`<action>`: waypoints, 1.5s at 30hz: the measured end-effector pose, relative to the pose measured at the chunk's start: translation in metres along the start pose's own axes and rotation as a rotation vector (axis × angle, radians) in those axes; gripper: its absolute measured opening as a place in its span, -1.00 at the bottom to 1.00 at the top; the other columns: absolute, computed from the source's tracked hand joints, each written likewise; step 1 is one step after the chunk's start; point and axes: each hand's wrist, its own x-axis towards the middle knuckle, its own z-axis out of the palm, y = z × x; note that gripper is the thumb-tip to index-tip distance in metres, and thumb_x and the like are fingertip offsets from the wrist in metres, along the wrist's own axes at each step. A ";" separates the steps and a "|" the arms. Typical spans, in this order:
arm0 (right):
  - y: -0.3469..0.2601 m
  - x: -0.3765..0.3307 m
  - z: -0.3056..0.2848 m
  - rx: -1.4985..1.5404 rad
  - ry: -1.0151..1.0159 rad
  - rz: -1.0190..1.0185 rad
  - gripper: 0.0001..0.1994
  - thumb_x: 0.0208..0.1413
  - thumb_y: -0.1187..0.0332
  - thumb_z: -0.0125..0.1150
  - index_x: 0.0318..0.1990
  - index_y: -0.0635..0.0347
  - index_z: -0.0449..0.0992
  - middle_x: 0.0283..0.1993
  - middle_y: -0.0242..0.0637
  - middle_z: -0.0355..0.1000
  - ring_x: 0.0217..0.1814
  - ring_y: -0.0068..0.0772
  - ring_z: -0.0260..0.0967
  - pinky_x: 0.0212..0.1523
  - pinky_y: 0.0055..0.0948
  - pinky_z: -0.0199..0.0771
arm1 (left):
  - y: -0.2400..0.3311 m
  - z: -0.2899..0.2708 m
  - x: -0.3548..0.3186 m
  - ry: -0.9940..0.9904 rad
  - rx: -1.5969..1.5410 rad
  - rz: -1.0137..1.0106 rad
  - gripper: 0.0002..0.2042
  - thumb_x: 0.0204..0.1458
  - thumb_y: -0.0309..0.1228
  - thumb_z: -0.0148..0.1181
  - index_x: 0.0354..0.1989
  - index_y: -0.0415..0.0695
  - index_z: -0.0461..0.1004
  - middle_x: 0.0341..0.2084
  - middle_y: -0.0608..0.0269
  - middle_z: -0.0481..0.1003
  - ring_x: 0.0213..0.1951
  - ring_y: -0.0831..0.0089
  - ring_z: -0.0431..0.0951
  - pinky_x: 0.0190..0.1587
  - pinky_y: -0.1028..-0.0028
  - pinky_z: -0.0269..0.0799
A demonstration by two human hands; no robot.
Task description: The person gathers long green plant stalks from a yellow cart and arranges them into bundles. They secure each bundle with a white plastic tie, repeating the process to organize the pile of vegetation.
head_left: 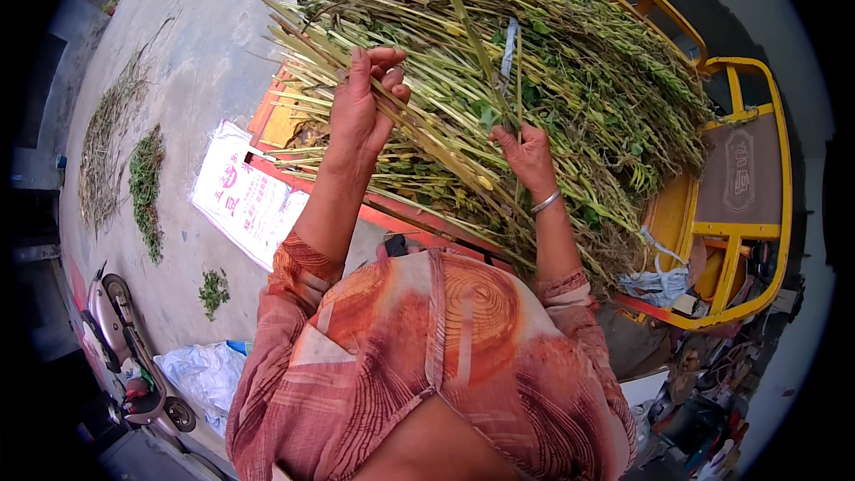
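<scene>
Both hands gripping stalks [499,80], left hand [367,102] clenched, right hand [527,156] pinching, cart edge [401,214] below

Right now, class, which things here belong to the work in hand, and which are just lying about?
In use:
- left hand, closed round a bunch of green stalks
- right hand, reaching into the heap of cut plants
- orange and yellow cart that bears the heap

Lying about:
- white printed sack
- plant scraps on the ground
- parked scooter
- pale plastic sheet
</scene>
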 end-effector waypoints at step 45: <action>-0.126 0.164 0.050 -0.493 -0.336 -0.444 -0.72 -0.05 0.22 0.25 -0.29 0.24 0.43 -0.34 -0.16 0.37 -0.35 -0.13 0.38 -0.37 -0.29 0.38 | -0.033 -0.028 0.070 -0.197 0.251 -0.070 -0.57 0.00 -0.07 0.20 -0.19 -0.20 0.35 -0.50 0.32 0.41 -0.46 0.58 0.40 -0.42 0.58 0.35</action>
